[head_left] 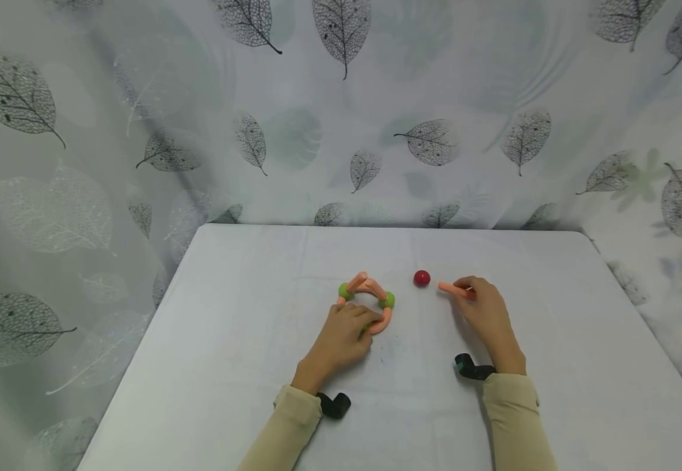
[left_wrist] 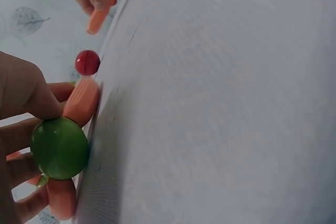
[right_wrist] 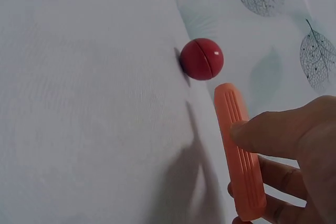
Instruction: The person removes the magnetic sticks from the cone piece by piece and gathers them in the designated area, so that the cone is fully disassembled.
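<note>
A ring of curved orange rods joined by green balls (head_left: 386,300) lies on the table, with another orange rod (head_left: 356,282) slanting at its far side. My left hand (head_left: 345,332) grips its near left part; in the left wrist view the thumb lies by a green ball (left_wrist: 60,149) and the fingers are behind it. My right hand (head_left: 486,311) pinches a straight, grooved orange rod (right_wrist: 239,153) between thumb and fingers, its free end towards a red ball (head_left: 422,279). A bit of something red (right_wrist: 241,221) shows below the rod's lower end, mostly cut off by the frame.
The table (head_left: 246,288) has a white cloth and rounded far corners. Behind and beside it hangs a leaf-patterned curtain (head_left: 293,131). Black wrist cameras (head_left: 335,405) stick out from both wrists, low over the table.
</note>
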Demonstrator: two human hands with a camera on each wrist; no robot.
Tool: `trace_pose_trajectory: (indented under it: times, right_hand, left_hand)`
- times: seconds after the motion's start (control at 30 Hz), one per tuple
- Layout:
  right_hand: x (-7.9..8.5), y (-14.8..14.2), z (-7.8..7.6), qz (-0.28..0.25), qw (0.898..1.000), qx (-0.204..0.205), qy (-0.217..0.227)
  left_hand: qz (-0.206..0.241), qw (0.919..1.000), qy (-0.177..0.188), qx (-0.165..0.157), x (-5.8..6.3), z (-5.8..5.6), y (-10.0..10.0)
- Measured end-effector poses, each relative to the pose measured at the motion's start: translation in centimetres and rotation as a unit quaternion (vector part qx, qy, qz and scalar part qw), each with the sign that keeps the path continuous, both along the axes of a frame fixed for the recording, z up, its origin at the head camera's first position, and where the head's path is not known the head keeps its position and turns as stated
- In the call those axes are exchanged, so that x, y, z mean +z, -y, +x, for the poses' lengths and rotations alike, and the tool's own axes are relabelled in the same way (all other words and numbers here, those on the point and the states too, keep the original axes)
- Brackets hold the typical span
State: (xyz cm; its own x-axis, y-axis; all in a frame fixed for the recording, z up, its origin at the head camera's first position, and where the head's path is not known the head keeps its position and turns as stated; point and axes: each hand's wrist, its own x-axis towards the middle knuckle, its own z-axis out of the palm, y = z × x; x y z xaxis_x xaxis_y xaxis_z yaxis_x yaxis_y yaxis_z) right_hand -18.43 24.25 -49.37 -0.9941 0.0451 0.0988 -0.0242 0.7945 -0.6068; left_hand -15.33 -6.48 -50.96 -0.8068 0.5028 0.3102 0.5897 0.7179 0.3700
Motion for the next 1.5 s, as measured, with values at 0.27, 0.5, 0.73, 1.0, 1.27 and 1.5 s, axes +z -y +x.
trace_pose_trajectory:
  times: [0.27,0.5,0.73,1.0,1.27,1.5]
  right_hand:
    - [-0.6,-1.1,0.0,0.019,1.0,-0.016,0.016]
    - [-1.0,-1.3,-0.1,0.037,0.999,-0.012,0.003]
    - [-0.8,-1.1,-0.2,0.049,0.999,-0.008,0.009]
    - [0.8,-0.5,0.4,0.016,1.0,0.009,-0.011]
    - [1.4,2.4,0.4,-0.071,0.991,0.09,-0.067]
    - [1.5,5.7,0.6,-0.106,0.975,0.178,-0.087]
  left_hand:
    - [0.016,0.9999,0.0,-0.004,0.1,0.0,-0.1]
    - [0.028,0.9995,0.01,-0.007,0.3,-0.1,0.0]
    - [0.024,0.9997,0.008,-0.007,0.1,-0.3,0.1]
    - [0.022,0.9997,-0.005,-0.009,0.1,-0.2,0.0]
    - [0.032,0.9991,-0.029,-0.007,-0.1,-0.1,0.0]
    - [0.022,0.9996,-0.012,-0.011,-0.4,-0.3,0.0]
